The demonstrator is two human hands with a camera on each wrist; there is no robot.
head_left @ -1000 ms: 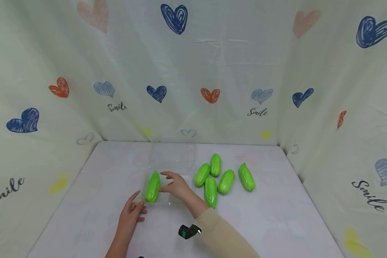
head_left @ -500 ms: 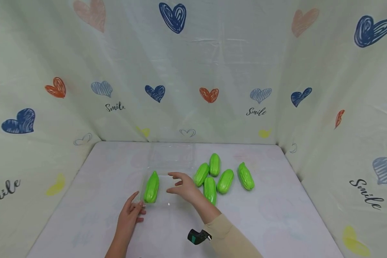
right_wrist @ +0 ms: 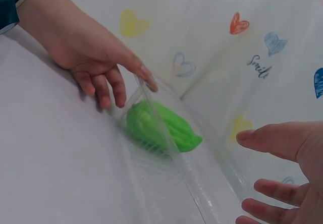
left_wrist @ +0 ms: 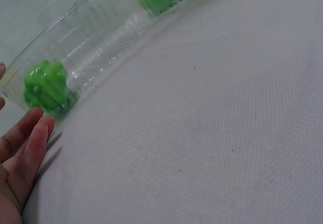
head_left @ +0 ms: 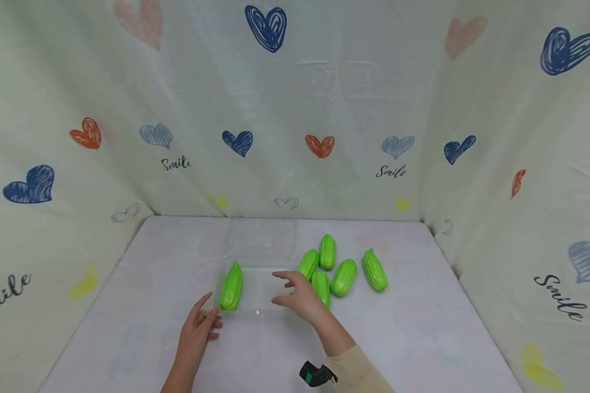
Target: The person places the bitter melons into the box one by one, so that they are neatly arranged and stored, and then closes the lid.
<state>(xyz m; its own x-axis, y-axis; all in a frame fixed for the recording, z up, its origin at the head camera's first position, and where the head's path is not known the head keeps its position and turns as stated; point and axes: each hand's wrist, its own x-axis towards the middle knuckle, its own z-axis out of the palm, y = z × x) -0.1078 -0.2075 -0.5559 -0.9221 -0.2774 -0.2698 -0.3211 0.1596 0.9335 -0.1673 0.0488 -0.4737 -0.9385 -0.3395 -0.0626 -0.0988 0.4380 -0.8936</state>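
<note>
A clear plastic box (head_left: 260,284) lies on the table with one glossy green ribbed gourd (head_left: 231,286) along its left side. My left hand (head_left: 199,327) holds the box's near left corner between thumb and finger; the other fingers hang loose below. In the left wrist view those fingers (left_wrist: 31,151) are close to the front wall, beside the gourd's rounded end (left_wrist: 46,85). My right hand (head_left: 302,297) hovers over the box's right side, thumb and fingers spread with nothing between them. Its wrist view shows the gourd (right_wrist: 159,125) pointing away from the left hand.
The transparent lid (head_left: 260,237) lies folded back behind the box. Several more green gourds (head_left: 344,277) rest to the right; the right hand partly covers two of them. Farthest right is a gourd (head_left: 375,270) apart from the group. A printed curtain (head_left: 354,109) encloses the table.
A second ago my right fingertips were right beside the gourd in the box. The right hand has since moved right and slightly nearer, leaving the gourd there. My left hand stays at the corner.
</note>
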